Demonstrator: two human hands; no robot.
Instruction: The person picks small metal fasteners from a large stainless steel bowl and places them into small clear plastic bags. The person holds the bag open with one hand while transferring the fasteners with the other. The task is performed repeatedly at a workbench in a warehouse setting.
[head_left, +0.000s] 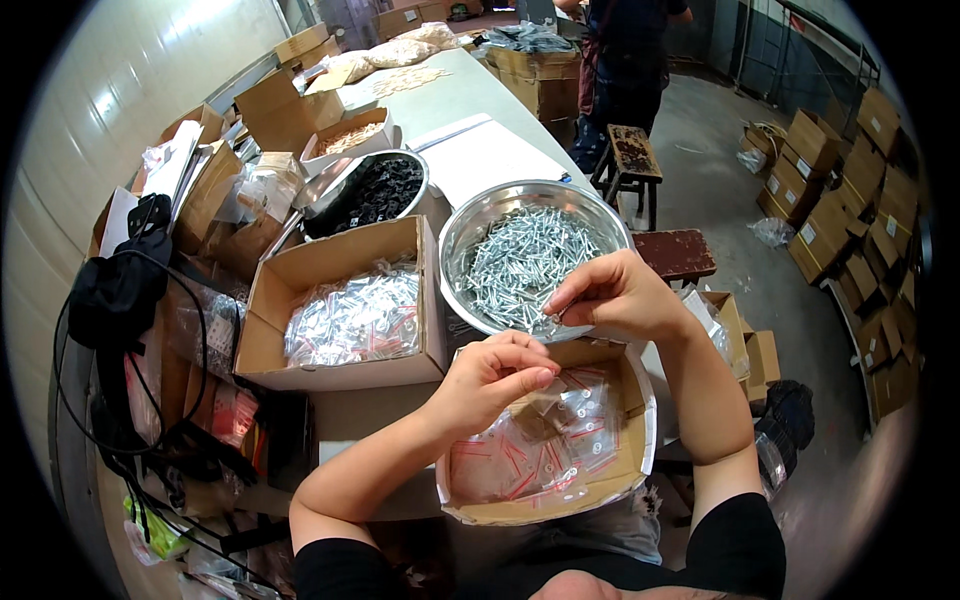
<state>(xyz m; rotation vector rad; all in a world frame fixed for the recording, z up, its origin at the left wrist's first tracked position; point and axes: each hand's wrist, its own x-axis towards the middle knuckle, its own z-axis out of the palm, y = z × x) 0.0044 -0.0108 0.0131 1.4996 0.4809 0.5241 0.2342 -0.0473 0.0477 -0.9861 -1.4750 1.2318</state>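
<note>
My right hand is over the near right rim of a round metal bowl heaped with silvery screws. Its thumb and fingers are pinched together; whatever is between them is too small to make out. Lower and to the left, my left hand is closed, thumb against fingers, with a small clear zip bag seeming to hang at its fingertips. Beneath both hands, a shallow cardboard tray holds several clear zip bags with red strips, some with small round pieces inside.
Left of the bowl stands a cardboard box of filled clear bags. Behind it are a bowl of black pieces and a box of tan pieces. A stool and another person are beyond the table. Stacked cartons line the right.
</note>
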